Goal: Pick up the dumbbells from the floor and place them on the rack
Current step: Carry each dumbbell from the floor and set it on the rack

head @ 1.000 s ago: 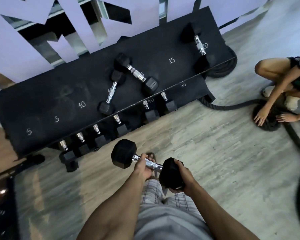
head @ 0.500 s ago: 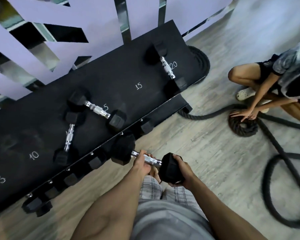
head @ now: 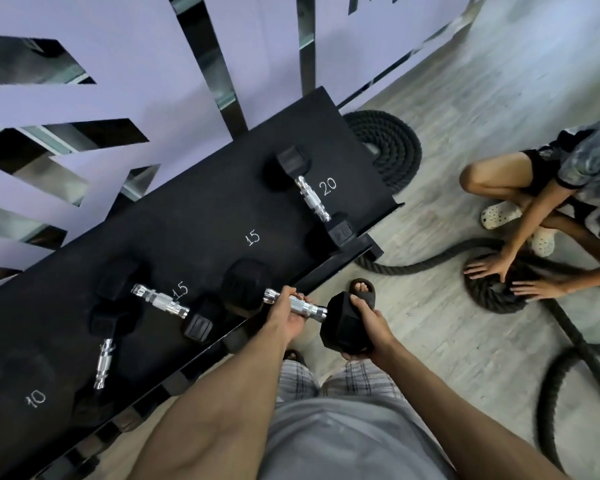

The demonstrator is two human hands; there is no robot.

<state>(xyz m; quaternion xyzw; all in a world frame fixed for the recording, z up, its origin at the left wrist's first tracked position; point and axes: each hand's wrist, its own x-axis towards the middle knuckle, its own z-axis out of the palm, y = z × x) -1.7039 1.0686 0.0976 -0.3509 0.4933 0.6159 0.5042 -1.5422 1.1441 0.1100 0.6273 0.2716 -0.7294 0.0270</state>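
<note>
Both forearms reach forward and down from the bottom edge, meeting on one black hex dumbbell (head: 291, 306) held level over the front edge of the rack (head: 201, 216). The left hand (head: 289, 318) is clenched around the knurled chrome handle, knuckles up, while the right hand (head: 368, 330) cups the near rubber head from below and the side. The far head sits just above the rack's black top shelf, beside the chalked "15" — whether it touches the surface cannot be told. On that shelf lie three more: a 15 dumbbell (head: 160, 301) just to the left, a smaller dumbbell (head: 103, 362) near the "10" mark, and a 20 dumbbell (head: 310, 199) towards the right end. A lower tier holds further dumbbell heads, mostly hidden under the shelf edge.
</note>
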